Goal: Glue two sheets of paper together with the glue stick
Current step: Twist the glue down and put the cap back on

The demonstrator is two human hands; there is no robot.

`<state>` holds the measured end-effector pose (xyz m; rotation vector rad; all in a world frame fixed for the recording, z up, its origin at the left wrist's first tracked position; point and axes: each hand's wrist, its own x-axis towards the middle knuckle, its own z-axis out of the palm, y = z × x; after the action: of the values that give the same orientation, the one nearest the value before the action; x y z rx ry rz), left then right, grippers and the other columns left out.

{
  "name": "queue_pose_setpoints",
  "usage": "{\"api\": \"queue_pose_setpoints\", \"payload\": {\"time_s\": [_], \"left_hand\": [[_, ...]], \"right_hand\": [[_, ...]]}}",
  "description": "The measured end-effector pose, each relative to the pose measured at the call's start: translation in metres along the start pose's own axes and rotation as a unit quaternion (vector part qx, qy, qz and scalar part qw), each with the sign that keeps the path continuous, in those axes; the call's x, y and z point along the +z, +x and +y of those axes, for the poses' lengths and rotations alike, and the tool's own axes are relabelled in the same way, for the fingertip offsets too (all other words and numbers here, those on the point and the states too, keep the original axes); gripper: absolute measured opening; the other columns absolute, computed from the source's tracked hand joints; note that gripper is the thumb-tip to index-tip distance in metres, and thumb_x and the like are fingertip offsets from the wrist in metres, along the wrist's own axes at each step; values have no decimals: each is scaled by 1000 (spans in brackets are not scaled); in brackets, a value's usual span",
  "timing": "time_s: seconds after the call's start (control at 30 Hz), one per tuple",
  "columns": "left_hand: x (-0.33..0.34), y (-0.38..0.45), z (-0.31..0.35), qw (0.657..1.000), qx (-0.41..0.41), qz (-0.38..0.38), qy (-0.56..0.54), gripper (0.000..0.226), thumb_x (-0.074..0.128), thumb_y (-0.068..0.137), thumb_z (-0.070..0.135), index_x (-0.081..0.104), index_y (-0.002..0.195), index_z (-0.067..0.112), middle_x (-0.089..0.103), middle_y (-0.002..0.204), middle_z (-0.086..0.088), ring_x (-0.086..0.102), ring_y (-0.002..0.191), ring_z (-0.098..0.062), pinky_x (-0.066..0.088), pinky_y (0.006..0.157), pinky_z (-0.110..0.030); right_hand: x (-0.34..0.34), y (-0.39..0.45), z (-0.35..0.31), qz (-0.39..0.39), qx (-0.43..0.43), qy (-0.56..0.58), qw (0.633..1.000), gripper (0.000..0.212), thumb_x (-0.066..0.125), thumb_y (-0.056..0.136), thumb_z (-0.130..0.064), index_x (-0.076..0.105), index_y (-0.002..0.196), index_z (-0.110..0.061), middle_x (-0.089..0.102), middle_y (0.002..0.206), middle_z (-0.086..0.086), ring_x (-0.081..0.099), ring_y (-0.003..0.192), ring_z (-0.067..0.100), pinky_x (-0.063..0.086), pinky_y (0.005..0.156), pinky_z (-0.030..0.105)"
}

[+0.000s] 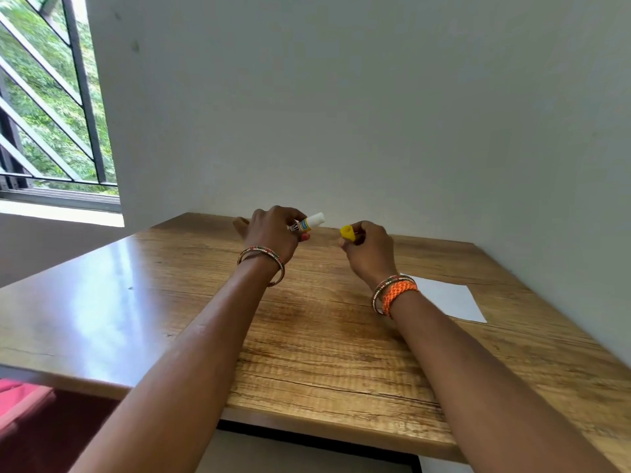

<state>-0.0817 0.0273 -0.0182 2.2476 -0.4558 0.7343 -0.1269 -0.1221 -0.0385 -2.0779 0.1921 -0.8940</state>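
Glue stick (pixel 306 224) first: it is uncapped, with its white tip pointing toward the right hand (pixel 367 249), and the left hand (pixel 273 233) grips its barrel above the far part of the table (pixel 307 353). The right hand's fingers are curled round the yellow cap (pixel 347 232), just beside the tip but apart from it. I'd judge the stick light and rigid, a smooth plastic barrel easy to hold in the fingers. The tip looks soft and would smear or crumble under hard pressing, so the barrel is the place to take it, as it is held now.

Paper (pixel 447 300) lies flat on the table to the right of the right wrist, near the wall (pixel 375 97). Only one white sheet's outline shows; whether a second lies under it I cannot tell. It should be thin, limp and prone to sliding on the glossy top.

The table is wood-grained, shiny at its left side, and butts against the plain pale wall. A barred window (pixel 51 97) with greenery beyond it stands to the table's left.
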Motion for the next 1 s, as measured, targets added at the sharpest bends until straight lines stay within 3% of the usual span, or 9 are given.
{"api": "queue_pose_setpoints", "payload": {"time_s": [0.1, 0.2, 0.27, 0.37, 0.47, 0.6, 0.77, 0.87, 1.0], "left_hand": [[3, -2, 1, 1000, 14, 1, 12, 22, 70, 75, 35, 68, 96, 37, 71, 90, 4, 54, 98, -22, 21, 77, -38], [5, -1, 0, 1000, 17, -15, -4, 24, 70, 74, 33, 69, 98, 35, 72, 91, 2, 55, 100, -22, 33, 86, -41], [6, 0, 0, 1000, 18, -17, -11, 25, 71, 74, 33, 69, 99, 34, 72, 91, 1, 56, 100, -23, 35, 85, -41], [6, -2, 1, 1000, 23, -9, 9, 23, 70, 74, 35, 69, 98, 35, 72, 91, 4, 56, 99, -21, 25, 78, -38], [6, -3, 2, 1000, 22, -13, 16, 23, 70, 74, 36, 68, 97, 36, 71, 91, 5, 56, 98, -21, 21, 74, -36], [7, -2, 2, 1000, 22, -18, 3, 25, 72, 73, 32, 69, 98, 34, 72, 92, 2, 56, 99, -22, 23, 73, -34], [7, -2, 2, 999, 22, -29, -3, 26, 72, 73, 29, 69, 99, 33, 72, 93, 1, 57, 98, -23, 36, 79, -38], [6, -3, 3, 999, 22, -34, -5, 25, 72, 73, 29, 69, 98, 32, 71, 91, 2, 58, 96, -22, 36, 81, -38], [5, -4, 5, 999, 15, -47, 9, 24, 72, 72, 31, 69, 97, 33, 71, 91, 3, 57, 96, -22, 39, 89, -48]], "right_hand": [[-6, 2, -3, 8, 13, -2, 1000, 15, 68, 81, -5, 71, 96, -1, 71, 98, 12, 61, 86, 17, 43, 73, 20], [-5, 3, -7, -15, 71, 60, 996, 22, 70, 81, -6, 69, 102, 0, 70, 103, 16, 65, 97, 25, 52, 91, 35], [-5, 3, -9, -4, 77, 75, 994, 28, 71, 80, -7, 65, 107, -2, 69, 105, 17, 66, 97, 28, 53, 90, 42], [-7, 3, -9, 22, 80, 79, 993, 34, 72, 80, -11, 53, 108, -7, 66, 104, 16, 65, 90, 28, 55, 80, 37], [-9, 3, -11, 23, 73, 84, 993, 27, 73, 79, -11, 57, 99, -6, 68, 99, 16, 67, 89, 30, 56, 81, 42], [-10, 6, -14, -2, 94, 154, 984, 15, 68, 83, -6, 68, 98, -3, 69, 95, 15, 68, 92, 30, 56, 87, 44], [-12, 8, -22, -1, 108, 267, 958, 22, 63, 85, 3, 68, 106, 4, 67, 107, 19, 64, 89, 20, 57, 82, 30], [-13, 7, -24, 3, 97, 265, 959, 24, 64, 84, 3, 68, 107, 3, 67, 109, 18, 65, 96, 23, 55, 89, 36], [-12, 4, -25, -17, 73, 245, 967, 24, 65, 82, 4, 68, 106, 1, 66, 106, 15, 64, 103, 26, 55, 89, 38]]}}
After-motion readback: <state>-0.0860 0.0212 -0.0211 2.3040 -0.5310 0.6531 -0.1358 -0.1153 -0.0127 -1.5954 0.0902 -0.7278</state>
